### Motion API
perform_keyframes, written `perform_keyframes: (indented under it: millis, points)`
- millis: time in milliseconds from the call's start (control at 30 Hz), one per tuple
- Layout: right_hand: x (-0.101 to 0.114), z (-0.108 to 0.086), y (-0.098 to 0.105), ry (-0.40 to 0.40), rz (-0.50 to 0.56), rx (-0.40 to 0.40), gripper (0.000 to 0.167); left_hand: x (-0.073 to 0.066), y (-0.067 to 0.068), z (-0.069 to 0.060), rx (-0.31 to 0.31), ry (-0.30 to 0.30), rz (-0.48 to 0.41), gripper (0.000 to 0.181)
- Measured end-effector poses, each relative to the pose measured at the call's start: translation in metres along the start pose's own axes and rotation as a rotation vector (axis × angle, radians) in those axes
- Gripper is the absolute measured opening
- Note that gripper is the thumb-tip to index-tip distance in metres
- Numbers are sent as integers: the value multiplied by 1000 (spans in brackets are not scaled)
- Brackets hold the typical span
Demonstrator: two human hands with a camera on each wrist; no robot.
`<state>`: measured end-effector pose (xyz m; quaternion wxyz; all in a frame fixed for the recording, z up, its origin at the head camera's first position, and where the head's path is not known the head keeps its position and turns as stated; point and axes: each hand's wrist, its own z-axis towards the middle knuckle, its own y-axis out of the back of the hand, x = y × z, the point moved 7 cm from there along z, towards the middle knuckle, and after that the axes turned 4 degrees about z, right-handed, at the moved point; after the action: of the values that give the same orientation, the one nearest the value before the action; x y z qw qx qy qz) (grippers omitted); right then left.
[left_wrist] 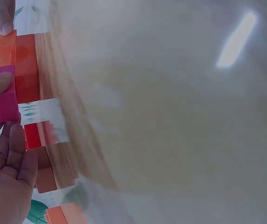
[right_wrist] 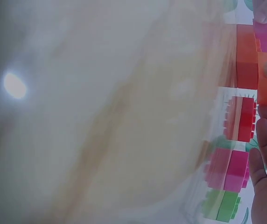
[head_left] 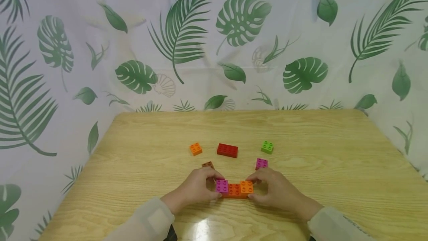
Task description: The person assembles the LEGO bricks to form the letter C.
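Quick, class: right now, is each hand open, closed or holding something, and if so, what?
Left hand: pinching the near pink brick.
Right hand: pinching the near orange brick.

Both hands (head_left: 200,187) pinch small bricks (head_left: 222,186) atop a longer orange-red brick (head_left: 234,189).

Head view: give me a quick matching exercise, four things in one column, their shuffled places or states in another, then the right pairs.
1. left hand
2. right hand
3. red brick
4. brown brick

A. between the loose orange brick and the green brick
B. pinching the orange end brick
C. partly hidden behind the left hand
D. pinching the pink end brick

Pairs: 1-D, 2-B, 3-A, 4-C
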<state>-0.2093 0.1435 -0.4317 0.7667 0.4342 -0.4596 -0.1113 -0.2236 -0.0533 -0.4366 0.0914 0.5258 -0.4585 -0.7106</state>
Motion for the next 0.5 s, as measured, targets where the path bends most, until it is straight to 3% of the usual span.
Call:
perform_keyframes:
  millis: [233,400,500]
  points:
    - [-1,-2,2,26,13,-5,41,-1,2,-2,-4,2,-11,37]
    - [-3,-4,9,88,44,-55,45,-1,2,-1,-4,-11,-23,37]
    - [-8,-5,14,81,31,-80,48,-1,2,-1,-5,-17,-26,37]
